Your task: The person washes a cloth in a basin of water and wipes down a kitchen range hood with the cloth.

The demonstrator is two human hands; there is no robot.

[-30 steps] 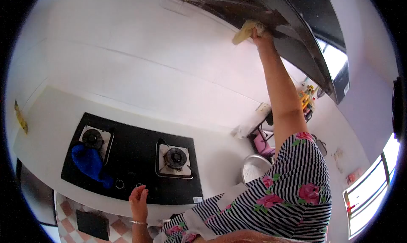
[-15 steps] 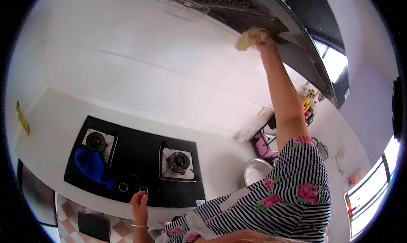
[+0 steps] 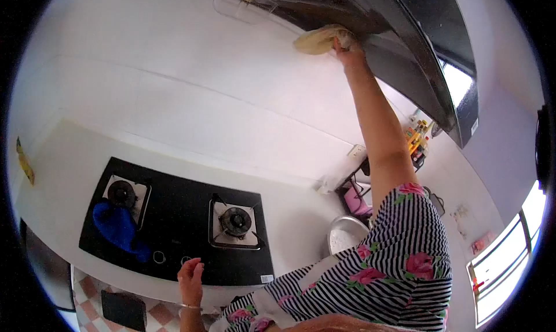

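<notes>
My right hand [image 3: 350, 53] is raised at the top of the view, closed on a pale yellow cloth [image 3: 319, 40] against the underside of the dark range hood [image 3: 399, 48]. Low in the view, my left hand [image 3: 190, 274] hangs by the front edge of the black gas stove [image 3: 179, 216], near a knob, its fingers curled; whether it holds anything is hidden. A blue cloth [image 3: 117, 225] lies on the stove's left side, partly against the left burner [image 3: 121, 193]. The right burner [image 3: 236, 221] is uncovered.
A metal bowl [image 3: 346, 233] and a dark rack [image 3: 354, 196] with a pink item stand right of the stove. Bottles [image 3: 418, 138] are behind my right arm. A clear tray [image 3: 243, 5] hangs under the hood. A barred window [image 3: 509, 262] is at the right.
My right hand has moved left along the hood's underside with the yellow cloth, which now stretches further left. My left hand stays by the stove's front edge. The camera view has shifted slightly.
</notes>
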